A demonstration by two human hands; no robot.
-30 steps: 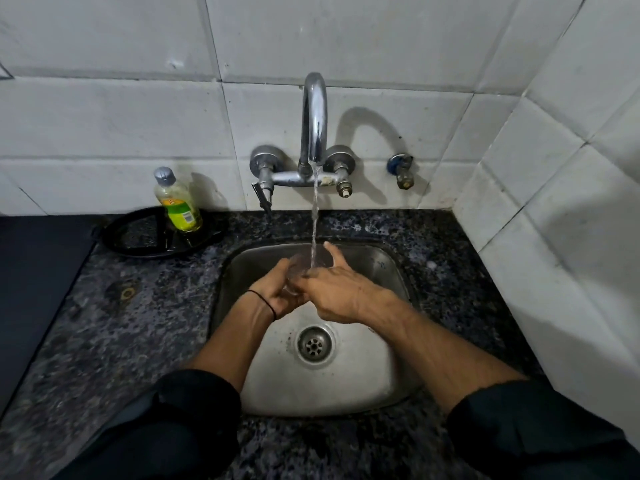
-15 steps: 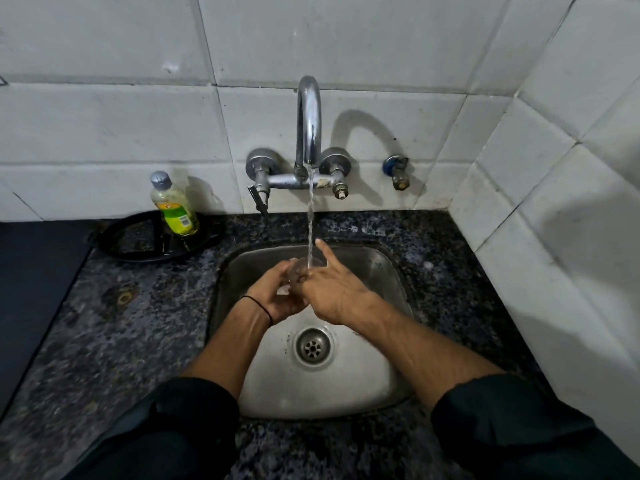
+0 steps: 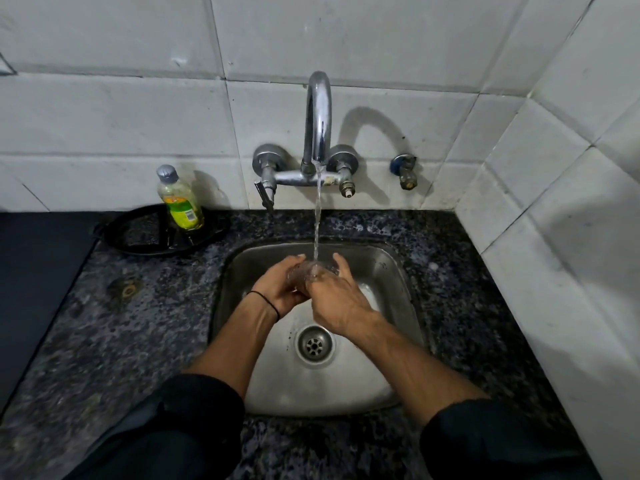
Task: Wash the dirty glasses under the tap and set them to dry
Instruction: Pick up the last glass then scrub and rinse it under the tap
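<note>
A clear drinking glass (image 3: 309, 272) lies tilted between both my hands over the steel sink (image 3: 398, 282). Water runs from the chrome tap (image 3: 318, 116) straight onto the glass. My left hand (image 3: 280, 289) cups the glass from the left and below. My right hand (image 3: 334, 299) wraps it from the right, thumb raised beside the stream. Most of the glass is hidden by my fingers.
A dish soap bottle (image 3: 180, 199) stands on a black round tray (image 3: 138, 233) at the back left of the dark granite counter (image 3: 121, 323). A dark flat surface (image 3: 34, 282) lies at far left. White tiled walls close the back and right. The drain (image 3: 314, 345) sits below my hands.
My hands have stayed under the stream with the glass; the fingers have shifted around it slightly, and the glass shows a little more between them.
</note>
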